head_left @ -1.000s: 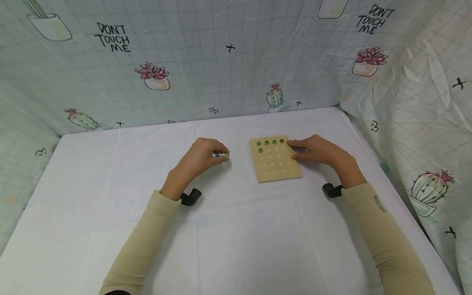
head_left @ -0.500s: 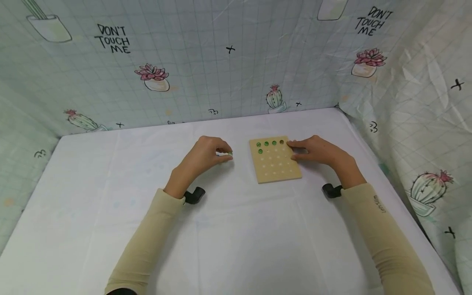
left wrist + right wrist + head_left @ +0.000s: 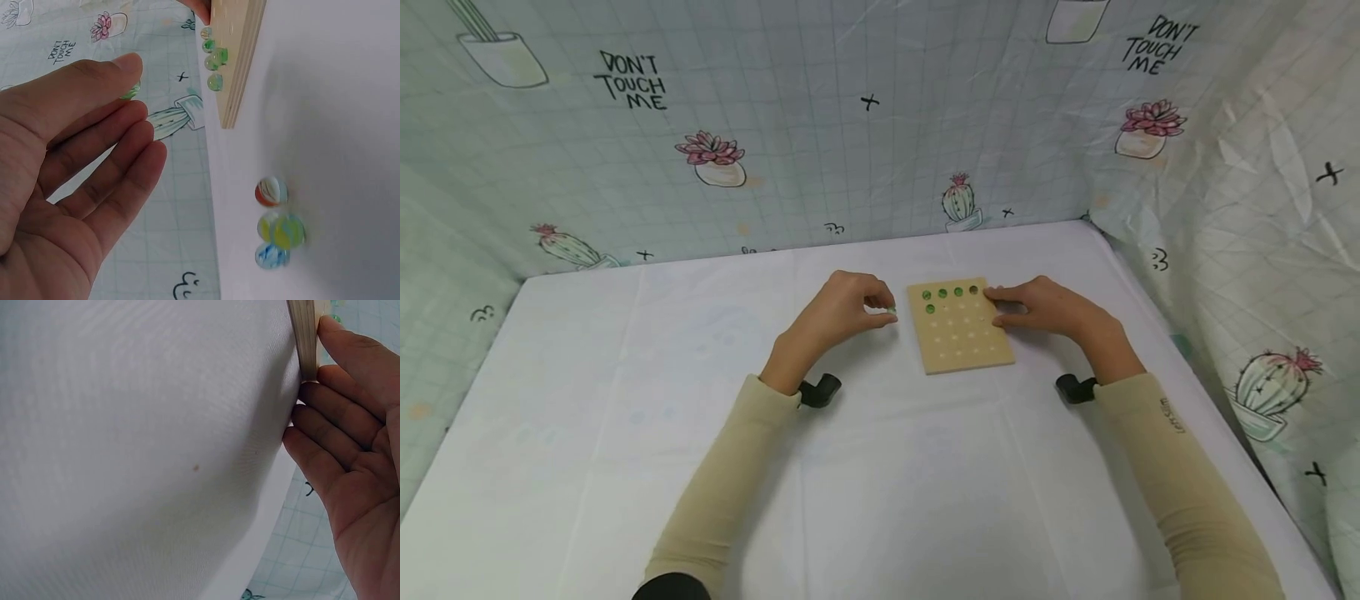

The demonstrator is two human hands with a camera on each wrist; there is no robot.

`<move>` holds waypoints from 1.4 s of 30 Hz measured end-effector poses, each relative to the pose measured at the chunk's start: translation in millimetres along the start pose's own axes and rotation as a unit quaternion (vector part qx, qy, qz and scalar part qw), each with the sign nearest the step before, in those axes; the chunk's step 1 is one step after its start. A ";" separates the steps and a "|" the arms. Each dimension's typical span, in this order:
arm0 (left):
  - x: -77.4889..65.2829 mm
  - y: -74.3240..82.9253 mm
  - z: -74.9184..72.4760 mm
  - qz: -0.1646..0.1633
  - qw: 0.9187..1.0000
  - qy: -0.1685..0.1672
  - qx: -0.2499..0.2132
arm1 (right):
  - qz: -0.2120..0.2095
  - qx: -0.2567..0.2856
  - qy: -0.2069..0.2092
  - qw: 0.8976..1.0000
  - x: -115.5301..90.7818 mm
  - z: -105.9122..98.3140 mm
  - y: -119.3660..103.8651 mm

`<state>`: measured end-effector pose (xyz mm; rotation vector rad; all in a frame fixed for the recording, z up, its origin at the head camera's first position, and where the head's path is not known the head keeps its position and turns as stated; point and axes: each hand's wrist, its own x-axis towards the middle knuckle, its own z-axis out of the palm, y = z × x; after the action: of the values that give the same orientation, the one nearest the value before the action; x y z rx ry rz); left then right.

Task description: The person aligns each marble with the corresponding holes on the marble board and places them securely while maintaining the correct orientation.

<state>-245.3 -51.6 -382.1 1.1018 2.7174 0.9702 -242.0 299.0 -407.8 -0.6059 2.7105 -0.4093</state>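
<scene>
My left hand point(image 3: 848, 302) pinches a small green marble point(image 3: 132, 92) between thumb and fingertips, just left of the wooden board point(image 3: 962, 342). Only a sliver of that marble shows past the thumb in the left wrist view. Rows of round dimples cover the board, and several marbles point(image 3: 942, 292) sit along its far row, with a single green marble point(image 3: 930, 308) at the left of the second row. At the board's right edge rests my right hand point(image 3: 1048, 307), its fingers fairly straight, thumb and index tips touching the wood.
Several loose marbles lie on the white tabletop in the left wrist view: a red-and-white marble point(image 3: 271, 191), yellow-green ones point(image 3: 281, 230) and a blue marble point(image 3: 272, 255). In the head view they are hidden. A patterned cloth point(image 3: 820, 125) hangs behind the table point(image 3: 880, 483).
My left hand has moved right, closer to the board, carrying the marble. My right hand and the board have stayed in place.
</scene>
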 end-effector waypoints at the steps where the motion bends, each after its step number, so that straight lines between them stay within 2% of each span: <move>1: 2.1 1.0 1.0 0.002 1.000 0.000 -0.003 | -0.001 -0.002 0.000 1.000 -0.2 0.0 0.1; 9: 18.5 3.9 13.2 0.011 1.000 -0.008 -0.013 | 0.003 0.000 0.001 1.000 -0.8 -0.8 0.3; 22: 41.6 6.0 32.6 -0.002 1.000 -0.016 -0.018 | 0.003 -0.009 -0.002 1.000 -1.4 -0.4 -0.6; 29: 47.4 5.2 38.9 -0.019 1.000 -0.021 -0.013 | 0.008 0.002 -0.005 1.000 0.2 1.2 0.0; 37: 57.7 4.2 48.9 -0.014 1.000 -0.019 -0.017 | -0.003 -0.007 0.006 1.000 -2.1 -0.8 -1.0; 42: 62.2 5.7 54.3 -0.036 0.999 -0.026 -0.020 | -0.011 -0.005 0.006 1.000 -1.0 0.0 -1.1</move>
<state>-273.4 20.5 -411.4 1.0018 2.6634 0.9681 -240.8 298.5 -407.1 -0.6397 2.7207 -0.4070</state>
